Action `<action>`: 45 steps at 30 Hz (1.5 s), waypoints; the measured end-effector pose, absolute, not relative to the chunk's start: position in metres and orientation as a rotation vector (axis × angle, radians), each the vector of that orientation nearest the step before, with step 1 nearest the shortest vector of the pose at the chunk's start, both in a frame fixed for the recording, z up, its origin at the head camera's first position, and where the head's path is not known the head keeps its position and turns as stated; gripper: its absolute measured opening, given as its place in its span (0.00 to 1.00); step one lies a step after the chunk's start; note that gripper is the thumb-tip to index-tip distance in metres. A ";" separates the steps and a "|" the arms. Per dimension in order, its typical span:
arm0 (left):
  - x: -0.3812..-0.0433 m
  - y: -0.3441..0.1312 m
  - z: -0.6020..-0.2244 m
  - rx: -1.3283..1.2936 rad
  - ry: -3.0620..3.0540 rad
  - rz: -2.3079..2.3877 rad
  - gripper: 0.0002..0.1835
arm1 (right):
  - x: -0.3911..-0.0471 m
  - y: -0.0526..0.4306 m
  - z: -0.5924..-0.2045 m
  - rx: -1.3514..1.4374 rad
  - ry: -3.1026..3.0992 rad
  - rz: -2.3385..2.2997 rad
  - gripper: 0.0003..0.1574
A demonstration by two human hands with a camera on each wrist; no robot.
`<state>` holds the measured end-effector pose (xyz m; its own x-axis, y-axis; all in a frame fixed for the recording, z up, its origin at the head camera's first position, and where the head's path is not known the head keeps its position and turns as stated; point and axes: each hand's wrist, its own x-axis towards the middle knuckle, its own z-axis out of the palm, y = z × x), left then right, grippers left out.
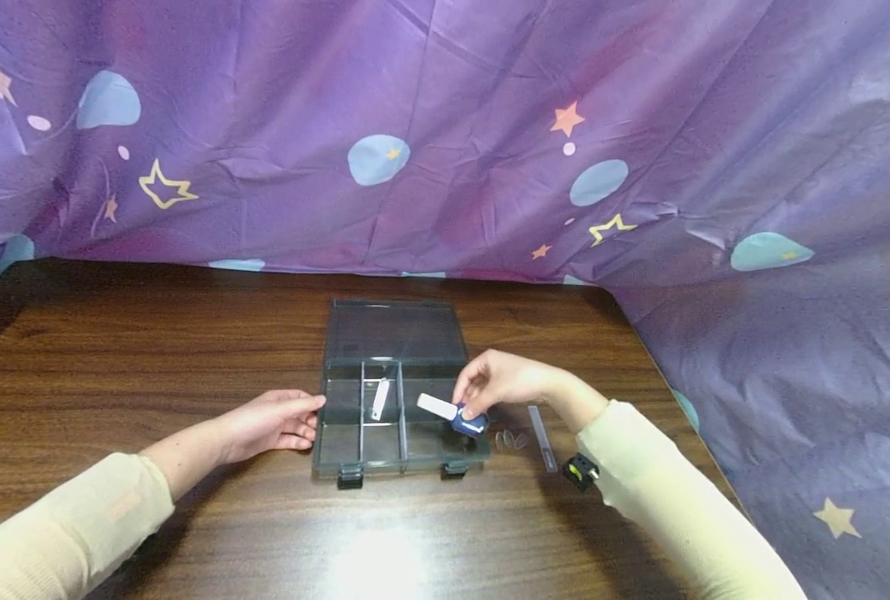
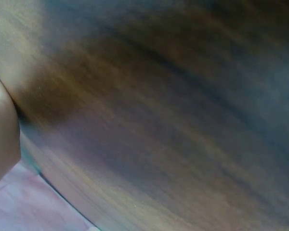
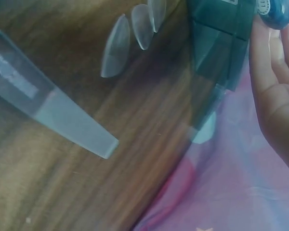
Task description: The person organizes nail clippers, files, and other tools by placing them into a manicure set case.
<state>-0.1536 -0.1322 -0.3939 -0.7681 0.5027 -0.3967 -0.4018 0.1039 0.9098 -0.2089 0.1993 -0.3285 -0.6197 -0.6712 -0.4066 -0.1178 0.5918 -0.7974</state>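
A dark see-through plastic organizer box [image 1: 343,454] lies on the table with its lid [image 1: 396,332] folded back. My right hand [image 1: 501,383] pinches a blue rounded object with a white bar-shaped part [image 1: 469,420] over the box's right compartment. Only the rounded blue end [image 3: 278,13] shows at the top of the right wrist view. A slim white piece [image 1: 380,400] stands in the middle compartment. At the box's left wall, the thumb tip of my left hand [image 1: 272,423] rests by the edge, its fingers loosely bent.
Right of the box lie three clear curved pieces [image 3: 116,47] and a clear flat strip [image 3: 77,122] with a label. Farther right, near my sleeve, is a small black object with a yellow-green spot [image 1: 580,472]. A purple patterned cloth [image 1: 445,150] hangs behind the wooden table [image 1: 152,333].
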 end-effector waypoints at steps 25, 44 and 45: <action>-0.155 -0.129 -0.394 0.102 1.724 1.732 0.08 | -0.210 0.238 -0.332 -0.291 2.190 -1.199 0.12; -0.154 -0.131 -0.394 0.091 1.719 1.738 0.08 | -0.185 0.304 -0.363 0.010 2.391 -1.007 0.10; -0.154 -0.131 -0.394 0.090 1.716 1.740 0.08 | -0.184 0.302 -0.363 0.006 2.431 -0.965 0.10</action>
